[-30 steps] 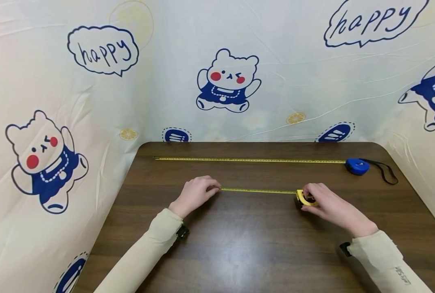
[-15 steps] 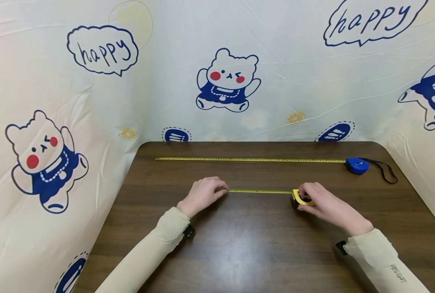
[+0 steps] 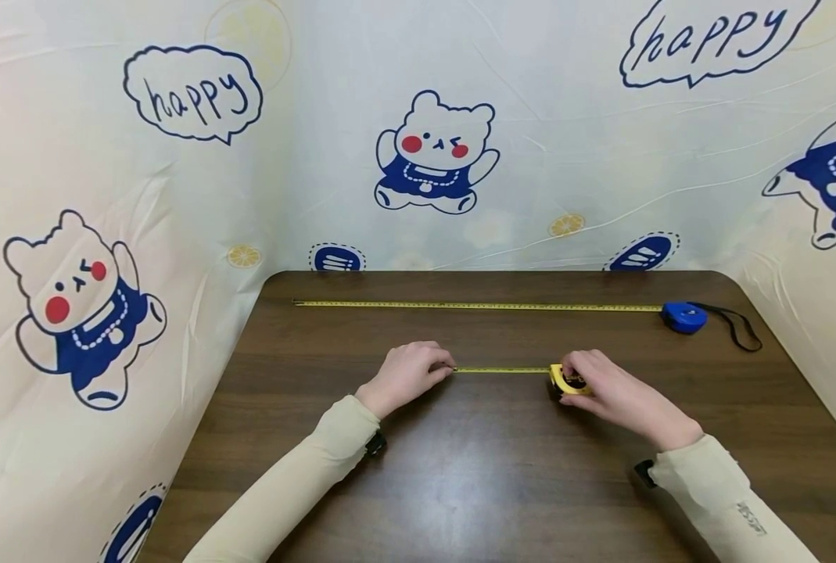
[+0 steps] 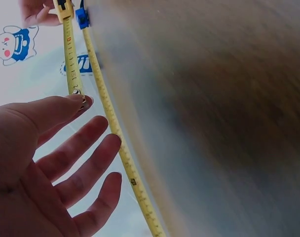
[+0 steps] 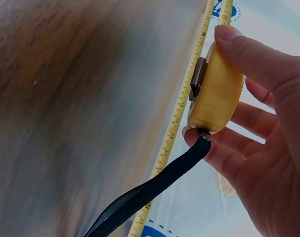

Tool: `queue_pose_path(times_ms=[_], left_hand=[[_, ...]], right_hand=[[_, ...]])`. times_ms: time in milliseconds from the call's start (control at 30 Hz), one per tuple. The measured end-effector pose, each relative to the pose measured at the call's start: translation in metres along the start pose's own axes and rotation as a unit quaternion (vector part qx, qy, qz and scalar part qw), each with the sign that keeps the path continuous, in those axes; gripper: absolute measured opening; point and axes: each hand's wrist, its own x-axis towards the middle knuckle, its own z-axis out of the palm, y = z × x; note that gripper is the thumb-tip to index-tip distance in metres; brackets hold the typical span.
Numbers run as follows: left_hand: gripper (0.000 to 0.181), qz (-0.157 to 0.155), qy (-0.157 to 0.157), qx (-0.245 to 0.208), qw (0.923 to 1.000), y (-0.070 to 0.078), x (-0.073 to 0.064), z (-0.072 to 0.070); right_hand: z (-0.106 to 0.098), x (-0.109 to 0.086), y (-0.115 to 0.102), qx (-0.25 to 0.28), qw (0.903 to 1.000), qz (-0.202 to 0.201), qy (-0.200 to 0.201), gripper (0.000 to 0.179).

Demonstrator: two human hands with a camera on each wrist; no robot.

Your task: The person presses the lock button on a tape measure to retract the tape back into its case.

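Brown surface has blue tape measure near far right corner, right hand gripping yellow tape measure in from far edge, left hand pinching its blade tip, exposed length now shorter, apparently retracting.

Black strap cut off by right-wrist view's bottom edge, tabletop there blurred

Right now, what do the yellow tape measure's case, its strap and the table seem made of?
The yellow case looks like smooth plastic with a soft sheen, though painted metal is possible. The black strap seems woven fabric, flat and finely ribbed. The table shows brown wood grain and a satin glare: wood or laminate, unclear.
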Motion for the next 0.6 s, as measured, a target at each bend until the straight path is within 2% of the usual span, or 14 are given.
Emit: queue_pose_path(times_ms=[600], left_hand=[[0.010,0.030,-0.008,0.009,0.9995,0.023,0.014,0.011]], right_hand=[[0.006,0.006,-0.010,0.007,0.9999,-0.014,-0.003,0.039]])
